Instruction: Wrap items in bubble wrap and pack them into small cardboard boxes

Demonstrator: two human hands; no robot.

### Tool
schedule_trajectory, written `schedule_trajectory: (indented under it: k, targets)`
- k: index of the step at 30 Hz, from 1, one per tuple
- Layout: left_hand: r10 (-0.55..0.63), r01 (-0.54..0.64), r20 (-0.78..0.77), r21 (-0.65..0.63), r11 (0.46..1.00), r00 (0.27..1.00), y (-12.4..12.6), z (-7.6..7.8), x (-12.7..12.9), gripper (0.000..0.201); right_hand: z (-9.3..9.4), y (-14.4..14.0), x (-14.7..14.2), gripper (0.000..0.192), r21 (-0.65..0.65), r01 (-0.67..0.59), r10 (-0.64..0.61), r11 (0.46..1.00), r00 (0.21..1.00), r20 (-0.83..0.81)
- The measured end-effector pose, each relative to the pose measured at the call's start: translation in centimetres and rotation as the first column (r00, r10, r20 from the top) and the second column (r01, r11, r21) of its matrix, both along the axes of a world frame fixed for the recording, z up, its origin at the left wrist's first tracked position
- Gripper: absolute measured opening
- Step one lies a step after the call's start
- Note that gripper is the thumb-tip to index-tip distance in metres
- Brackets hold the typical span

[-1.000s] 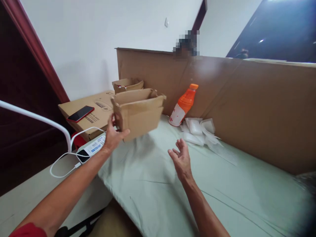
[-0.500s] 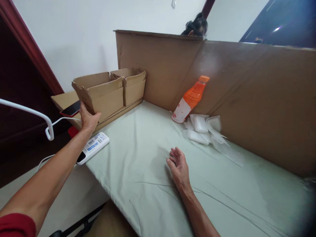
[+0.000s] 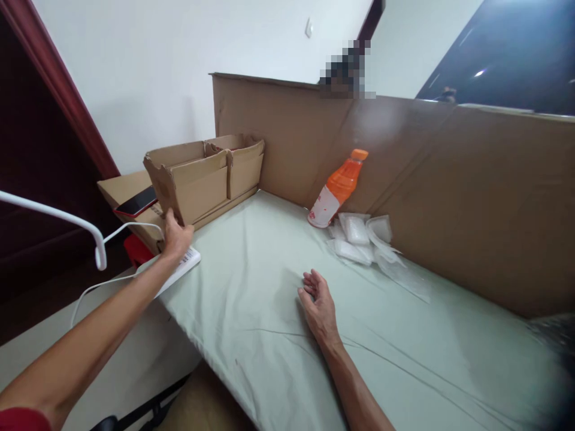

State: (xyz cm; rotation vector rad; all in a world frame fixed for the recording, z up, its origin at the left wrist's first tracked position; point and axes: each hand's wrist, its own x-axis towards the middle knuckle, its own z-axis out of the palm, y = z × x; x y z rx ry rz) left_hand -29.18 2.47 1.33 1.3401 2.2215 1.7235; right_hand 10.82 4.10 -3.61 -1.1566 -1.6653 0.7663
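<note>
An open small cardboard box (image 3: pixel 191 182) stands on a flat carton (image 3: pixel 117 187), side by side with a second small box (image 3: pixel 245 164). My left hand (image 3: pixel 176 237) is at the first box's near bottom corner, fingertips against it; whether it grips the box is unclear. It hangs over a white labelled device (image 3: pixel 188 261). My right hand (image 3: pixel 317 299) lies on the pale green cloth (image 3: pixel 251 311), fingers loosely curled, holding nothing.
An orange bottle (image 3: pixel 340 185) leans against the tall cardboard wall (image 3: pixel 449 191), with clear plastic packets (image 3: pixel 362 236) beside it. A red phone (image 3: pixel 136 202) lies on the flat carton. A white cable (image 3: pixel 105 282) and a white curved bar (image 3: pixel 54 214) are at left. Another person shows behind the wall.
My left hand carried the box from above the cloth leftward and set it on the flat carton beside the second box. My right hand dropped onto the cloth.
</note>
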Motion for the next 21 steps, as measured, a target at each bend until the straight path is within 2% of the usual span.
schedule_trajectory:
  k: [3, 5, 9, 12, 14, 16, 19, 21]
  targets:
    - [-0.071, 0.068, -0.047, -0.065, 0.996, 0.996, -1.7, -1.7, 5.8, 0.085, 0.7, -0.4, -0.5, 0.048, 0.135, -0.096, 0.052, 0.986, 0.954, 0.294]
    - [-0.236, 0.223, -0.093, -0.136, 0.965, 0.967, -2.7, -2.9, 10.3, 0.076, 1.3, -1.4, -1.2, 0.041, 0.170, -0.184, 0.089, 0.968, 0.887, 0.454]
    - [-0.575, 0.521, -0.144, -0.293, 0.802, 0.805, -3.7, -3.7, 17.8, 0.053, 2.3, -4.3, -2.2, 0.034, 0.127, -0.259, 0.133, 0.957, 0.787, 0.603]
    - [-0.710, 0.626, -0.174, -0.362, 0.691, 0.683, -2.7, -3.4, 21.7, 0.047, 2.9, -7.4, -1.4, 0.038, 0.102, -0.285, 0.133, 0.953, 0.698, 0.704]
    - [-0.762, 0.663, -0.203, -0.389, 0.640, 0.616, -2.0, -3.3, 24.1, 0.047, 3.3, -10.3, 0.0, 0.041, 0.098, -0.319, 0.132, 0.943, 0.626, 0.769]
    - [-0.800, 0.691, -0.233, -0.408, 0.597, 0.553, -1.9, -3.5, 26.5, 0.046, 3.8, -13.8, 2.0, 0.043, 0.089, -0.333, 0.133, 0.939, 0.588, 0.797]
    - [-0.841, 0.717, -0.286, -0.440, 0.541, 0.460, -3.6, -4.0, 29.9, 0.043, 4.1, -18.7, 6.2, 0.038, 0.042, -0.333, 0.180, 0.942, 0.607, 0.774]
    - [-0.862, 0.714, -0.348, -0.489, 0.501, 0.367, -5.4, -4.2, 31.8, 0.046, 4.4, -21.1, 10.0, 0.030, 0.038, -0.268, 0.155, 0.963, 0.662, 0.733]
